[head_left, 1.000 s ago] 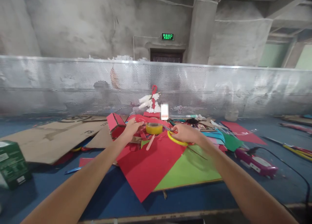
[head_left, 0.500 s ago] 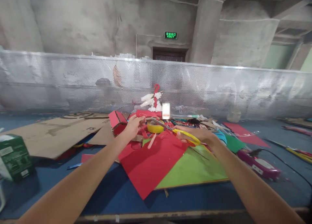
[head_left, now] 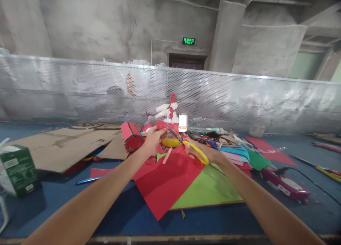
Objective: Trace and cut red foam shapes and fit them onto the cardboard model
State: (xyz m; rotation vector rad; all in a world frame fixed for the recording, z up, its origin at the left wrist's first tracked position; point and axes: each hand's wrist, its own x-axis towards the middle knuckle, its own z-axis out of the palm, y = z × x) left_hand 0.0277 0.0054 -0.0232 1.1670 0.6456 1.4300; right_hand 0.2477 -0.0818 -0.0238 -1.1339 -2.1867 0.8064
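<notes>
Wall (head_left: 87,28), head view: grey concrete above a perforated screen (head_left: 53,85).
Bench (head_left: 128,220): blue; large red sheet (head_left: 167,188) at 6 o'clock.
Left hand (head_left: 153,140): fingertips pinched on red piece (head_left: 161,124), near centre toward 8 o'clock.
Right hand (head_left: 204,149): clamped on scissors (head_left: 183,142), toward 5 o'clock; blade contact with piece unclear.
Red piece: probably paper, light, easily creased; hold by edge, clear of blades.
Scissors: likely stiff; grip yellow loops.

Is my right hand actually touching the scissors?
Touching. The head view shows the right hand holding the scissors by their yellow handles, the blades pointing toward the left hand.
</notes>
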